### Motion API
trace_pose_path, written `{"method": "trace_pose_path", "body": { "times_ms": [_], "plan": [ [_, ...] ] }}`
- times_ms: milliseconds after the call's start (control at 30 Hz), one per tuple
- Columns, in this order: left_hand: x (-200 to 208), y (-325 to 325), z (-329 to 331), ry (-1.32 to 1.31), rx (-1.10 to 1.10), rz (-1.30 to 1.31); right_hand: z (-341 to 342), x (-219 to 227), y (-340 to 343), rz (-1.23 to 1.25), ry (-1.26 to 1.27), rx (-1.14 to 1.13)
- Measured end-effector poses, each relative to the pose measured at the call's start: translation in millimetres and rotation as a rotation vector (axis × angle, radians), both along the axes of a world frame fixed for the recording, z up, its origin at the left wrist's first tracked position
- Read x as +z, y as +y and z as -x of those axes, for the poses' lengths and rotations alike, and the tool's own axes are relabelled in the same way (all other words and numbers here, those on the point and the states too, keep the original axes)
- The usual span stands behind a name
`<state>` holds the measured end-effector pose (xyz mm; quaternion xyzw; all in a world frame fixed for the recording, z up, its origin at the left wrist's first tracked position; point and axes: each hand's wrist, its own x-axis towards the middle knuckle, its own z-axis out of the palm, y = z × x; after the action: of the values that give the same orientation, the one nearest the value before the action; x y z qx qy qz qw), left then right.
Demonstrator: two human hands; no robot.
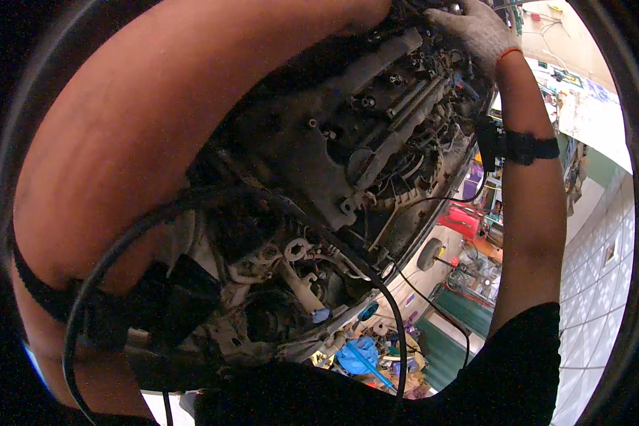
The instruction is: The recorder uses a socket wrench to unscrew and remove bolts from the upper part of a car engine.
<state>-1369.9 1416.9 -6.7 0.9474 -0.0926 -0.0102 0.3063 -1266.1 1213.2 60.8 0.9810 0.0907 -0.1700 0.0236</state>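
Observation:
My right hand [474,32], in a pale, dirty glove with an orange band at the wrist, is at the far right corner of a car's engine bay. Its fingers curl by a small shiny part [456,9] at the top edge; what they hold cannot be made out. My left forearm [263,42] reaches across the bay's left side, and its hand lies beyond the top edge. Below both arms is the dusty dark engine [291,156], with a long ribbed cover [405,117] and wiring along its right side.
A black cable [397,312] loops across the near part of the bay. Close to me are a pale round cap [296,249] and hoses. Beyond the car's right edge stand a red box [459,222], a small wheel [429,254], a blue plastic bag [357,355] and shop clutter.

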Motion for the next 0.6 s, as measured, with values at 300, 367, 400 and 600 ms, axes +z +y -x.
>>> {"method": "trace_pose_path", "body": {
  "times_ms": [300, 367, 400, 600],
  "plan": [
    [-2, -1, 1, -0.063, -0.001, -0.060, 22, -32, 12, 0.253, -0.141, 0.471],
    [-2, -1, 3, -0.050, 0.003, -0.029, 8, -20, 12, 0.218, 0.016, 0.269],
    [-2, 0, 4, -0.033, 0.006, -0.015, -1, -22, 7, 0.372, -0.054, 0.621],
    [0, -4, 3, -0.092, -0.058, -0.225, -2, -21, 3, 0.210, -0.044, 0.203]
  ]
}}
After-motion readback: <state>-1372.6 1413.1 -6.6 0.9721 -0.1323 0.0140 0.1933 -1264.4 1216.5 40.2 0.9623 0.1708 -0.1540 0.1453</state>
